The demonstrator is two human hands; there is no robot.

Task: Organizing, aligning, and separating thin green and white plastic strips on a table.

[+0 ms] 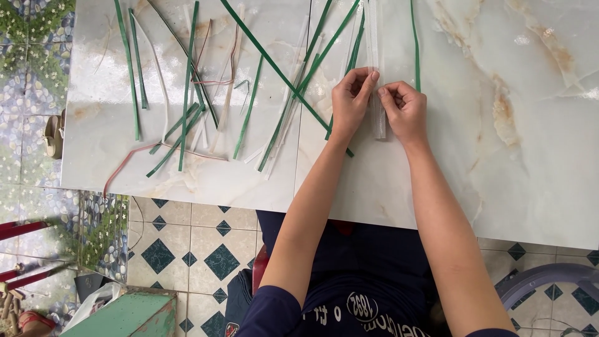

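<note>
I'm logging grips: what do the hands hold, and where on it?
Both hands, left hand and right hand, pinch a clear strip near its lower end.

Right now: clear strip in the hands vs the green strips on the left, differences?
The clear strip is translucent white; the green strips are opaque green. The clear strip is pinched by the left hand and right hand; the green strips lie loose and crisscrossed. Both are long, narrow and flat on the marble table.

Two hands, left (350, 105) and right (404, 111), meet on one pale strip (378, 50) on the marble table (536, 156); left of them lie roughly a dozen green strips (187, 81), several white ones and two reddish strands (125, 163).
</note>
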